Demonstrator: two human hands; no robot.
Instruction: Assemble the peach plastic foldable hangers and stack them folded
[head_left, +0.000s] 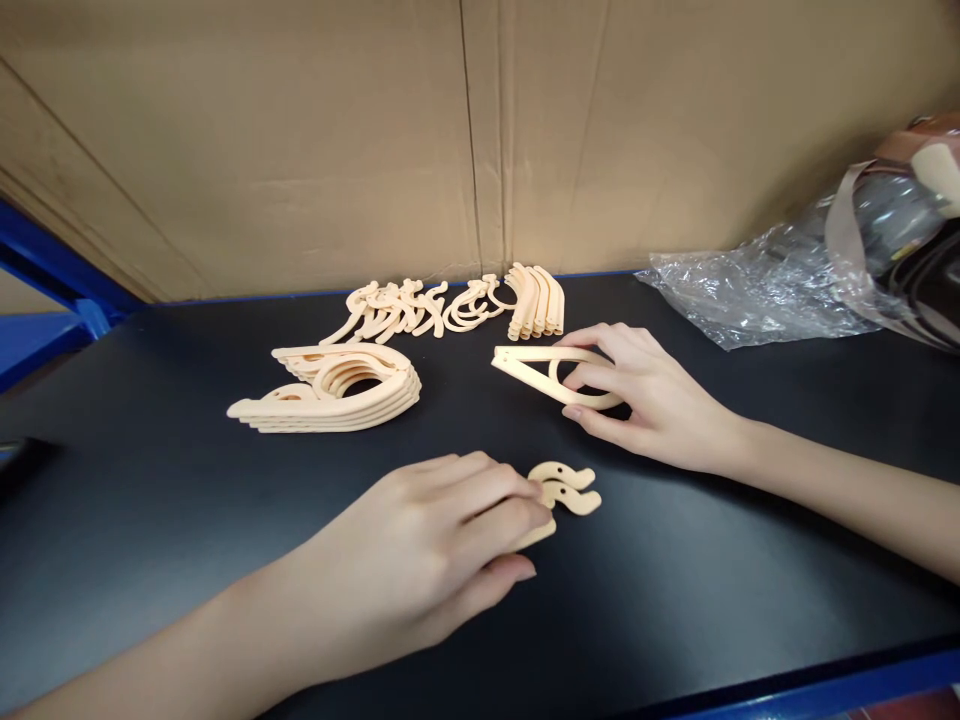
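Observation:
My right hand (645, 395) grips a cream plastic folding hanger (536, 375), its arms folded into a pointed loop, with fingers through and around the rounded end. Nearer to me, my left hand (450, 540) has its fingers curled over small S-shaped hanger hooks (574, 498) on the black table. The fingertips hide part of these hooks; one end sticks out beneath them, above the thumb. Beyond the left hand lies a neat stack of folded hangers (375, 400) in the same cream plastic.
Along the back are a loose pile of curved hooks (397, 310) and a stack of curved hanger arms (536, 300). Crumpled clear plastic (772, 290) and a bag strap (847, 230) lie at the right. A cardboard wall (322, 150) stands behind the black table (150, 520).

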